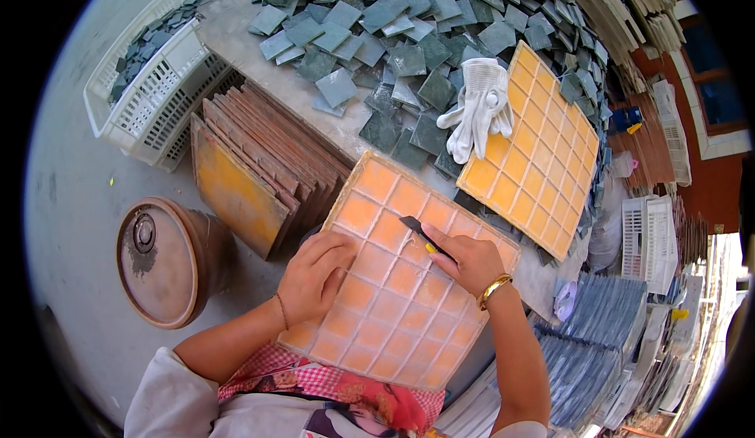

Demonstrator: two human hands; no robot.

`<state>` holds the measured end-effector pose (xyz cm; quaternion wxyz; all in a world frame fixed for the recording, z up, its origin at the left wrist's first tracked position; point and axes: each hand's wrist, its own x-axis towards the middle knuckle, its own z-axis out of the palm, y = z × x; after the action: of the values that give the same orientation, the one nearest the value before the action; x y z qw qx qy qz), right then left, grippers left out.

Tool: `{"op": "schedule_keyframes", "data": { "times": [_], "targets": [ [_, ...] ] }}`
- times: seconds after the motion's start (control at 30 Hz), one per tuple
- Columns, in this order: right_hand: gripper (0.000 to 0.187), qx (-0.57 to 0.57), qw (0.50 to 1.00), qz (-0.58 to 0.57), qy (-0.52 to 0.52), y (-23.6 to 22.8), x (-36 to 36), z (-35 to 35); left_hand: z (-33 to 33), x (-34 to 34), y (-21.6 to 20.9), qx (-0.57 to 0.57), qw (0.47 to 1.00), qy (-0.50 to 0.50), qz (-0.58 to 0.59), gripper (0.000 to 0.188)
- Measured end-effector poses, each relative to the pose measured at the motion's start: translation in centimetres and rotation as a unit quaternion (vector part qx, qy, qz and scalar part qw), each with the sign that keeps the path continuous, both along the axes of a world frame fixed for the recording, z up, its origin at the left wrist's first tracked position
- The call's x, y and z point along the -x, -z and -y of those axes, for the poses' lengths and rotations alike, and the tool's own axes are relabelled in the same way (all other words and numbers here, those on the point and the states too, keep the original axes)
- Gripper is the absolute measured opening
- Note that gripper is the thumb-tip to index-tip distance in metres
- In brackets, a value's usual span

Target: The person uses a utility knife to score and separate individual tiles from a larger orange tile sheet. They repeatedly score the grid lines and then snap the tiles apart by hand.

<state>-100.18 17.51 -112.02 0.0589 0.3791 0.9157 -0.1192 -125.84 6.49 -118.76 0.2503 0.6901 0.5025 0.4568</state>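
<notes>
An orange grid tray (401, 277), its squares parted by raised pale ribs, lies tilted over my lap with its far side against the table. My left hand (316, 274) is at the tray's left edge, fingers curled and pressed against it. In my right hand (468, 261) is a small black scraper (411, 224) with a yellow patch on its handle. Its flat blade touches the tray near the upper middle. Past the tray, a yellow grid tray (539, 163) leans over stone tiles, with a pair of white gloves (478, 108) on its left corner.
Grey-green stone tiles (409, 57) are heaped across the table (307, 108). To the left stand rusty stacked trays (236, 186), a lidded brown bucket (161, 261) and a white crate (165, 84) of dark pieces. Stacked grey slabs (586, 328) and white crates (649, 237) stand right.
</notes>
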Motion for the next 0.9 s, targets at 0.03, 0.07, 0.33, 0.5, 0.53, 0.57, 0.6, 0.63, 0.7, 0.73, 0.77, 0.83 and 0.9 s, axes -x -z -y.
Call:
{"op": "schedule_keyframes", "data": {
  "times": [0.03, 0.07, 0.33, 0.5, 0.53, 0.57, 0.6, 0.63, 0.7, 0.73, 0.77, 0.83, 0.9],
  "targets": [
    [0.051, 0.016, 1.000, -0.013, -0.008, 0.1, 0.1, 0.1, 0.0, 0.1, -0.1, -0.001, 1.000, -0.002, 0.001, 0.031],
    [0.051, 0.032, 0.999, -0.026, -0.016, 0.3, 0.1, 0.4, 0.0, 0.2, -0.1, -0.001, 1.000, -0.002, 0.002, 0.031],
    [0.051, 0.075, 0.995, -0.054, 0.035, -0.4, -0.8, 3.4, 0.8, -0.1, -0.1, 0.001, 1.000, 0.006, 0.009, 0.031],
    [0.050, 0.078, 0.995, -0.058, 0.029, -0.1, -0.7, 3.7, 0.4, -0.4, -0.6, -0.001, 1.000, 0.010, 0.010, 0.031],
    [0.050, 0.110, 0.993, -0.016, 0.049, -0.2, -0.1, 5.2, 0.6, -0.3, -0.4, 0.003, 1.000, 0.011, 0.007, 0.031],
    [0.050, 0.106, 0.992, -0.024, 0.064, -0.3, -0.1, 6.2, 0.7, -0.2, -0.2, 0.005, 1.000, 0.011, 0.007, 0.031],
    [0.051, 0.102, 0.991, -0.032, 0.078, -0.4, -0.1, 7.0, 0.8, 0.0, -0.2, 0.008, 1.000, 0.012, 0.007, 0.031],
    [0.051, 0.098, 0.990, -0.040, 0.092, -0.3, -0.3, 7.7, 0.8, -0.1, -0.1, 0.010, 1.000, 0.013, 0.007, 0.031],
    [0.052, 0.041, 0.980, -0.111, 0.160, 0.5, -1.0, 7.9, 0.5, -0.2, -0.1, 0.008, 1.000, 0.007, 0.010, 0.031],
    [0.052, 0.015, 0.969, -0.130, 0.212, 0.6, -0.9, 7.5, 0.5, -0.5, -0.1, 0.007, 1.000, 0.006, 0.012, 0.031],
    [0.052, -0.013, 0.953, -0.148, 0.264, 0.5, -0.8, 7.0, 0.5, -0.6, -0.2, 0.008, 1.000, 0.006, 0.009, 0.031],
    [0.050, 0.008, 0.941, -0.112, 0.319, 0.1, 0.2, 6.6, 0.7, -0.7, -0.3, 0.010, 1.000, 0.005, 0.005, 0.031],
    [0.049, 0.018, 0.931, -0.079, 0.357, 0.1, 1.4, 6.4, 0.8, -0.9, -0.3, 0.008, 1.000, 0.004, 0.006, 0.031]
  ]
}}
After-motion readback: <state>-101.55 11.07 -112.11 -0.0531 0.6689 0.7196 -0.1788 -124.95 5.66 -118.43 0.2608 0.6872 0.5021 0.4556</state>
